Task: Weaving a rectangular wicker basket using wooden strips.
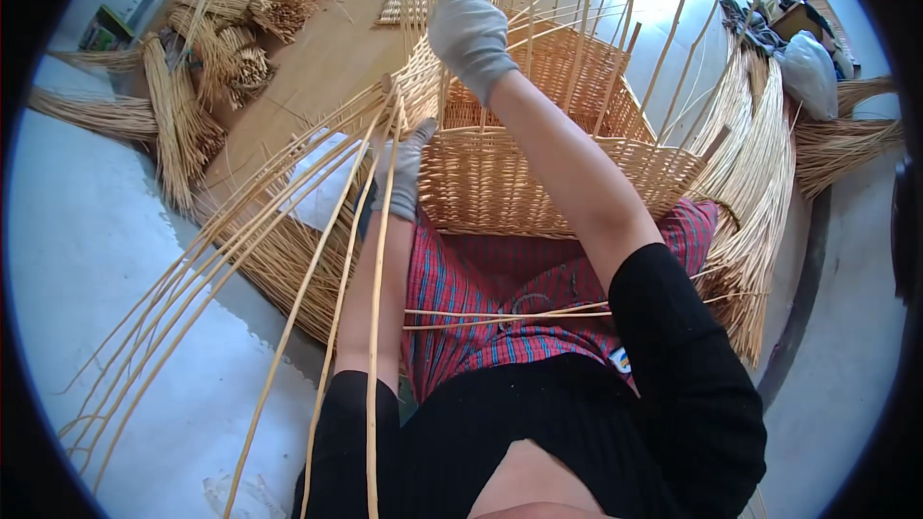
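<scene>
A half-woven wicker basket (510,178) rests across my lap, its tan walls set with tall upright rods. My left hand (404,168), in a pale work glove, is closed on the basket's left corner; some of its fingers are hidden behind the weave and loose rods. Above that corner my right hand (471,34), also gloved, is raised. Its index finger stretches upward, and the other fingers curl round what looks like an upright wicker rod. Several long loose rods (279,197) fan out from the left corner toward me and past my left arm.
Bundles of wicker rods lie at the far left (183,106), under the left rods (288,269) and along the right (750,163). Woven mats (399,0) are on the floor ahead. A clear plastic bag (806,75) sits at the far right. Two thin rods (510,315) cross my lap.
</scene>
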{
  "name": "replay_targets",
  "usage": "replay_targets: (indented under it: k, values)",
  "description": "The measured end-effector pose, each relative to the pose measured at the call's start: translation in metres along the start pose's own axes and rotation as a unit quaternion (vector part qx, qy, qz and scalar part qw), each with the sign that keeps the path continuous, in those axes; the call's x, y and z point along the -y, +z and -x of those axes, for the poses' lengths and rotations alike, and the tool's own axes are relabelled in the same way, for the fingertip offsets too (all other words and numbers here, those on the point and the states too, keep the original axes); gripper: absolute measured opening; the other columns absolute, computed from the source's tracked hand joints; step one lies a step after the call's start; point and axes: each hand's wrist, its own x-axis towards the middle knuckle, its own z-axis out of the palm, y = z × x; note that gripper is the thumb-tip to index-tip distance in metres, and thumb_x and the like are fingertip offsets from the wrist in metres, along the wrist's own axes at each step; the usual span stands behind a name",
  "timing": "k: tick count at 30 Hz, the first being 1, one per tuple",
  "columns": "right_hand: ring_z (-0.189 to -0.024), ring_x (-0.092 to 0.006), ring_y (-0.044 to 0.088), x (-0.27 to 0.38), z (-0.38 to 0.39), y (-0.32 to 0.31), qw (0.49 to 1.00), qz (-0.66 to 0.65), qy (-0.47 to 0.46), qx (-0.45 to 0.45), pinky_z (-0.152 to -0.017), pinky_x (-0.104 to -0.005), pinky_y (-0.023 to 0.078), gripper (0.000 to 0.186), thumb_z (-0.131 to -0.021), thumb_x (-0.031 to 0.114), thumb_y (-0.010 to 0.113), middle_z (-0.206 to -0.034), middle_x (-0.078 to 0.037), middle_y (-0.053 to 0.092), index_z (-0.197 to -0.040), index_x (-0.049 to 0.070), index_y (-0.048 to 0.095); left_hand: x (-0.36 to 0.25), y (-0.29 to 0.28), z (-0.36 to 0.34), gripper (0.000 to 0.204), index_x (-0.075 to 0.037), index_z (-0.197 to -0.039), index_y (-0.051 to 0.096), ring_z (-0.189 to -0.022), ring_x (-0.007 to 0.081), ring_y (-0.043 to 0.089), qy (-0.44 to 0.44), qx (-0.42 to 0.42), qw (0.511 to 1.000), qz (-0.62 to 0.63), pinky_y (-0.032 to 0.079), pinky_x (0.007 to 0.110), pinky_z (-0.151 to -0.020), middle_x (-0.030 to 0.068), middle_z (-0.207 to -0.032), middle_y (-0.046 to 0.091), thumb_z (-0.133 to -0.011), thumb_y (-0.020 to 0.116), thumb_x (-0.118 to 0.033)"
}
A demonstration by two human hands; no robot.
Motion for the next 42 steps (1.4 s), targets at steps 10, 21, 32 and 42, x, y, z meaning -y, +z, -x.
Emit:
replay_targets:
  k: [10,21,32,42]
  values:
    - [-0.097,-0.0145,0.073,-0.170,0.231,-0.056,0.705,-0.629,0.325,-0.030,-0.074,-0.0316,0.059,0.015,-0.107,0.017,0.066,-0.110,-0.003,0.075,-0.121,0.012,0.066,0.007,0.005,0.016,0.028,0.001,-0.112,0.071,-0.087,0.0218,0.072,-0.069,-0.063,0.992,0.088,0.062,0.035,-0.079,0.0126,-0.104,0.074,-0.095,0.076,-0.020]
    - [-0.112,-0.0177,0.068,-0.105,0.152,-0.072,0.841,-0.488,0.131,-0.191,-0.088,-0.0324,0.059,0.024,-0.101,0.001,0.069,-0.117,-0.012,0.073,-0.124,0.007,0.067,-0.036,0.081,0.002,0.032,-0.001,-0.124,0.067,-0.098,0.0204,0.074,-0.134,0.265,0.929,-0.222,0.064,0.033,-0.069,0.0140,-0.110,0.075,-0.105,0.069,-0.028]
    - [-0.081,-0.0188,0.071,-0.168,0.210,-0.051,0.759,-0.632,0.010,-0.155,-0.074,-0.0343,0.060,0.019,-0.113,0.015,0.050,-0.090,-0.007,0.069,-0.131,0.009,0.050,-0.071,0.091,0.013,0.044,-0.001,-0.115,0.067,-0.077,0.0172,0.073,-0.063,0.216,0.943,-0.246,0.062,0.034,-0.063,0.0092,-0.089,0.073,-0.094,0.083,-0.037]
    - [-0.084,-0.0152,0.071,-0.151,0.226,-0.095,0.742,-0.626,0.202,-0.130,-0.070,-0.0263,0.053,0.012,-0.111,0.016,0.056,-0.098,-0.007,0.075,-0.115,0.008,0.064,-0.088,0.125,0.042,0.036,-0.006,-0.120,0.065,-0.063,0.0120,0.060,0.220,-0.091,0.964,-0.119,0.055,0.030,-0.062,0.0047,-0.096,0.069,-0.100,0.078,-0.033]
